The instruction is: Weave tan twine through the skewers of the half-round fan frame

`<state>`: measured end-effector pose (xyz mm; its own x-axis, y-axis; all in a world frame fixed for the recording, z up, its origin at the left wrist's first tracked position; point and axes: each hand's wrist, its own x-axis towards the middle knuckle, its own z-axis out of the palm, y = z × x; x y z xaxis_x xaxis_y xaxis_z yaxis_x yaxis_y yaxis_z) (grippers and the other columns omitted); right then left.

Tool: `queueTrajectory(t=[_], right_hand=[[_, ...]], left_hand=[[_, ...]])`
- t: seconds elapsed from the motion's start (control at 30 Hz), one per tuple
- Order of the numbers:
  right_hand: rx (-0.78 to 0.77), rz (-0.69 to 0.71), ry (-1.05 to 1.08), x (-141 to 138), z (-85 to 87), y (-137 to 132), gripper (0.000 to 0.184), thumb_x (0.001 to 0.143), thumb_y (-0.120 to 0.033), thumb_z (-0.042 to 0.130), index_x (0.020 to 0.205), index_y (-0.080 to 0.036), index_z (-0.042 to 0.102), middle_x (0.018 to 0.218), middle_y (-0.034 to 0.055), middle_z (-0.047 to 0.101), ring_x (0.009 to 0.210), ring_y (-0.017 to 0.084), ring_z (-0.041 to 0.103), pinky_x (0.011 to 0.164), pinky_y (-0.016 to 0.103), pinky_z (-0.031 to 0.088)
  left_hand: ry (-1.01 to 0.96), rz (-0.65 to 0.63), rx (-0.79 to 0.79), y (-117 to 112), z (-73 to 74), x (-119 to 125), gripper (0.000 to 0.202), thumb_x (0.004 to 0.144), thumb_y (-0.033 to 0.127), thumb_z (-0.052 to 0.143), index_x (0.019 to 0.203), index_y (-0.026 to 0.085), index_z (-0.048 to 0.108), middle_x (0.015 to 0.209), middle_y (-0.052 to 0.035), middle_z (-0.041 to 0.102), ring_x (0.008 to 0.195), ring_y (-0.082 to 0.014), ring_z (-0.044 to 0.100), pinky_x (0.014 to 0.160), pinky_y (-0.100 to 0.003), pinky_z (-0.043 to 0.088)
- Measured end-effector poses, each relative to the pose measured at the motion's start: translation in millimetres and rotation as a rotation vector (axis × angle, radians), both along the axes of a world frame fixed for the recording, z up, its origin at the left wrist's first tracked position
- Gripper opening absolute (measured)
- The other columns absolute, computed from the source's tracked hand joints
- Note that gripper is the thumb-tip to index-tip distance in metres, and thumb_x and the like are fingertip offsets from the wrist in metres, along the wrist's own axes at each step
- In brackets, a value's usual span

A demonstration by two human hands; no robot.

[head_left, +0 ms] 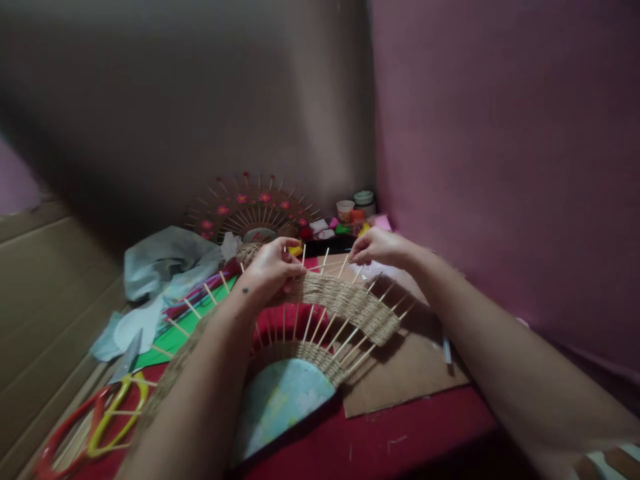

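two hands at a woven ring (345, 300) lying on cardboard (410, 377), red table (400, 433). left hand (273, 268) clamped on its outer band; right hand (380, 248) at its sticks (325, 259), grip cannot be told.

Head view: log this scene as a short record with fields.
left hand: grips the top edge of the woven band
right hand: fingers bunched at the stick tips; what they pinch is unclear
sticks: fan out through the band
underneath: cardboard sheet on red table
behind: sunburst piece with pink flowers, cups
near left: red and yellow loops, green paper
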<state>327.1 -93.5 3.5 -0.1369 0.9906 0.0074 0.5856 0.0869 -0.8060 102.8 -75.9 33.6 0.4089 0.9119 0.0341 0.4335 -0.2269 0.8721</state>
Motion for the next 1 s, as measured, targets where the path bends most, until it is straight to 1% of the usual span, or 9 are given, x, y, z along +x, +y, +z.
queueTrajectory(t=[0.1, 0.2, 0.33, 0.43, 0.53, 0.67, 0.8, 0.87, 1.0], right_hand=[[0.016, 0.004, -0.038, -1.6, 5.4, -3.0, 0.019, 0.066, -0.016, 0.060, 0.080, -0.007, 0.068, 0.068, 0.0069, 0.062, 0.057, 0.010, 0.049, 0.054, 0.024, 0.038], [0.085, 0.036, -0.146, -5.3, 10.7, -8.4, 0.018, 0.067, -0.016, 0.060, 0.080, -0.008, 0.068, 0.072, 0.0069, 0.063, 0.061, 0.011, 0.051, 0.054, 0.024, 0.038], [0.273, 0.118, -0.348, -12.3, 15.4, -17.3, 0.012, 0.067, -0.013, 0.058, 0.073, -0.012, 0.068, 0.079, 0.0064, 0.062, 0.068, 0.012, 0.052, 0.060, 0.023, 0.038], [0.380, 0.202, -0.379, -16.2, 18.4, -22.9, 0.012, 0.069, -0.012, 0.055, 0.071, -0.014, 0.067, 0.087, 0.0064, 0.060, 0.074, 0.012, 0.051, 0.064, 0.022, 0.039], [0.303, 0.285, -0.381, -19.3, 21.6, -27.4, 0.012, 0.069, -0.013, 0.055, 0.072, -0.016, 0.066, 0.087, 0.0045, 0.061, 0.071, 0.011, 0.052, 0.060, 0.021, 0.037], [0.149, 0.305, -0.459, -24.9, 25.6, -33.5, 0.014, 0.068, -0.015, 0.055, 0.075, -0.018, 0.067, 0.083, 0.0031, 0.065, 0.066, 0.012, 0.052, 0.053, 0.021, 0.033], [0.124, 0.250, -0.532, -28.6, 27.9, -36.4, 0.016, 0.067, -0.014, 0.053, 0.076, -0.017, 0.067, 0.069, 0.0032, 0.063, 0.059, 0.011, 0.050, 0.051, 0.022, 0.031], [0.114, 0.213, -0.544, -28.2, 27.2, -35.1, 0.016, 0.067, -0.014, 0.052, 0.074, -0.016, 0.066, 0.067, 0.0031, 0.062, 0.056, 0.011, 0.048, 0.049, 0.022, 0.030], [0.066, 0.262, -0.462, -24.9, 20.9, -28.2, 0.017, 0.066, -0.012, 0.052, 0.074, -0.015, 0.066, 0.067, 0.0016, 0.061, 0.057, 0.010, 0.048, 0.049, 0.020, 0.031]], left_hand=[[0.014, 0.010, 0.009, 1.2, 0.1, -0.6, 0.048, 0.068, 0.002, 0.057, 0.113, 0.010, 0.042, 0.053, 0.0068, 0.053, 0.027, -0.0037, 0.037, 0.029, -0.017, 0.024], [0.056, 0.042, 0.027, 4.4, -2.2, -2.4, 0.050, 0.069, 0.001, 0.057, 0.115, 0.010, 0.041, 0.052, 0.0073, 0.052, 0.027, -0.0038, 0.037, 0.029, -0.017, 0.024], [0.087, 0.057, 0.057, 10.8, -6.8, -6.3, 0.052, 0.069, 0.003, 0.057, 0.118, 0.010, 0.040, 0.051, 0.0071, 0.052, 0.027, -0.0044, 0.038, 0.030, -0.018, 0.025], [0.076, 0.056, 0.065, 14.1, -9.6, -8.2, 0.051, 0.068, 0.003, 0.057, 0.116, 0.009, 0.042, 0.052, 0.0059, 0.054, 0.028, -0.0044, 0.038, 0.030, -0.018, 0.025], [0.051, 0.020, 0.040, 14.9, -11.2, -8.7, 0.050, 0.067, 0.003, 0.057, 0.115, 0.011, 0.044, 0.052, 0.0057, 0.054, 0.028, -0.0034, 0.038, 0.032, -0.017, 0.025], [0.055, -0.020, 0.008, 15.0, -13.2, -8.8, 0.050, 0.067, 0.005, 0.057, 0.115, 0.012, 0.047, 0.044, 0.0068, 0.050, 0.028, -0.0047, 0.038, 0.034, -0.017, 0.026], [0.090, -0.031, 0.006, 19.6, -19.9, -9.7, 0.051, 0.067, 0.008, 0.058, 0.117, 0.010, 0.049, 0.034, 0.0081, 0.044, 0.028, -0.0063, 0.036, 0.034, -0.017, 0.025], [0.094, -0.044, 0.000, 23.7, -25.3, -10.4, 0.054, 0.066, 0.009, 0.058, 0.119, 0.010, 0.048, 0.032, 0.0085, 0.043, 0.028, -0.0067, 0.036, 0.035, -0.016, 0.025], [0.137, -0.077, 0.020, 30.1, -33.2, -9.5, 0.055, 0.065, 0.010, 0.059, 0.118, 0.010, 0.049, 0.037, 0.0079, 0.045, 0.032, -0.0073, 0.040, 0.036, -0.017, 0.028]])
